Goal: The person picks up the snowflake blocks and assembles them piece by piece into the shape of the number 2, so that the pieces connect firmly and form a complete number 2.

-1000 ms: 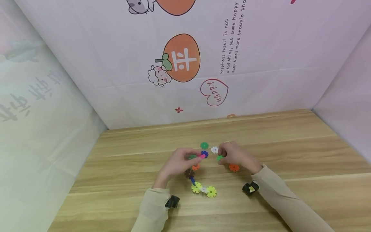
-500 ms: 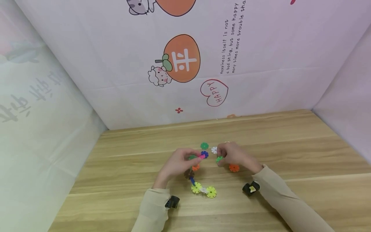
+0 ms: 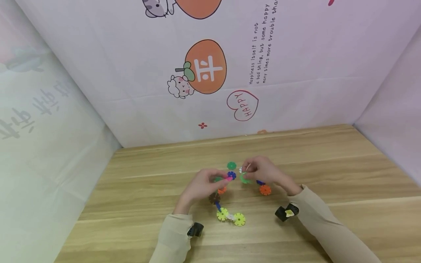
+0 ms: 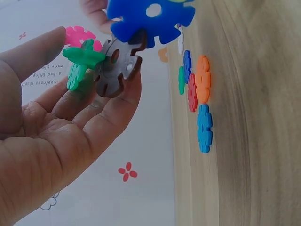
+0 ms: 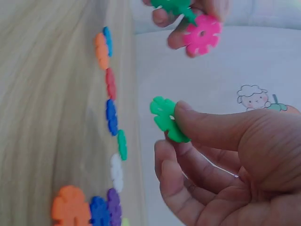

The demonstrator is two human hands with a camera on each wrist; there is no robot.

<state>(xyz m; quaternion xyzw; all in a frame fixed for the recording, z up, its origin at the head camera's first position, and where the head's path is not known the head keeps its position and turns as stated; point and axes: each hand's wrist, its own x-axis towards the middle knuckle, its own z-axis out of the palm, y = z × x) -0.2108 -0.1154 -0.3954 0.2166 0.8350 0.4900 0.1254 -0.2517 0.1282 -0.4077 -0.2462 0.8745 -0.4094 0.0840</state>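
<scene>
So, pink disc (image 3: 229,179) and light green disc (image 3: 244,178) held apart

Head view: just below the middle of the frame, the left hand (image 3: 205,184) clamps the pink disc between thumb and fingertips. Strung below it, towards lower centre, come a brown disc (image 3: 215,198), a blue disc (image 3: 218,206), a yellow disc (image 3: 222,214), a white link (image 3: 230,217) and a second yellow disc (image 3: 239,219). Right of the pink disc, the right hand (image 3: 264,171) pinches the light green disc. A far green disc (image 3: 231,166) lies on the table (image 3: 115,204), between the hands and higher in the frame; an orange disc (image 3: 265,190) lies below the right hand.

Left wrist view: the left hand fills the left side, thumb tip against the pink disc at upper left. A green piece (image 4: 84,59) sits beside that, touching the brown disc, with the blue disc at top centre. Right of centre, a red disc (image 4: 192,92) and a light blue disc (image 4: 204,128) lie on the table.

Right wrist view: the right hand enters at lower right, thumb and forefinger together on the light green disc at mid-frame, its other fingers curled beneath. The pink disc is at the top, in the left hand's fingers. At lower left lie a white disc (image 5: 116,173) and a purple disc (image 5: 114,207).
</scene>
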